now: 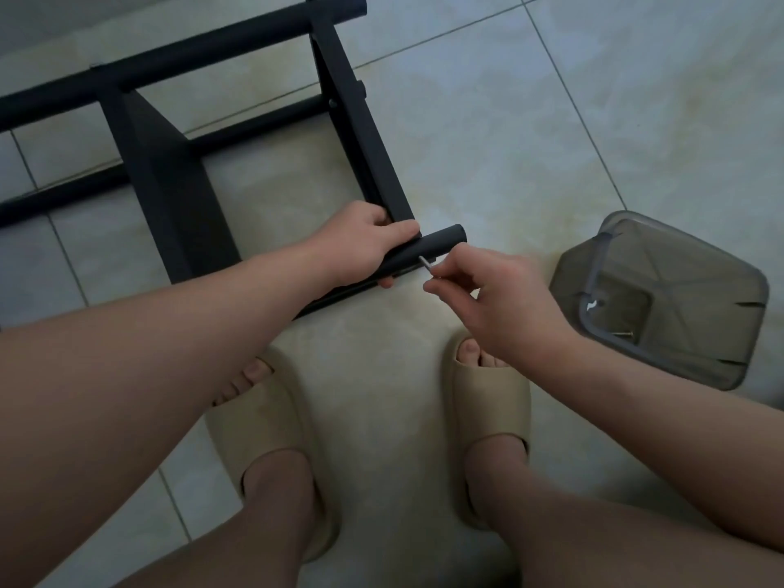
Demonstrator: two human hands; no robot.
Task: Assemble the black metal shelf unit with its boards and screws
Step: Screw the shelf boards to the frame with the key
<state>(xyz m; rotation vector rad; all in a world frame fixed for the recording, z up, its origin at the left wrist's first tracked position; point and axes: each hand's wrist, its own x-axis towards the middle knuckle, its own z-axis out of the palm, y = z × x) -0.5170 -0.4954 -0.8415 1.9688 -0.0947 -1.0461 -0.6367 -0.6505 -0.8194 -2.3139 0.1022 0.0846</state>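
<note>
The black metal shelf frame (178, 193) lies on its side on the tiled floor, with two dark boards between its round tubes. My left hand (360, 244) grips the near black tube (441, 244) where the right board (365, 133) meets it. My right hand (492, 299) pinches a small silver hex key (425, 263), whose tip touches the side of that tube just right of my left thumb. The screw under the key's tip is hidden.
A translucent grey plastic container (670, 265) sits on the floor at the right, holding a loose screw (623, 334) and a small silver piece. My feet in beige slippers (488, 401) stand just below the frame. Pale floor tiles surround everything.
</note>
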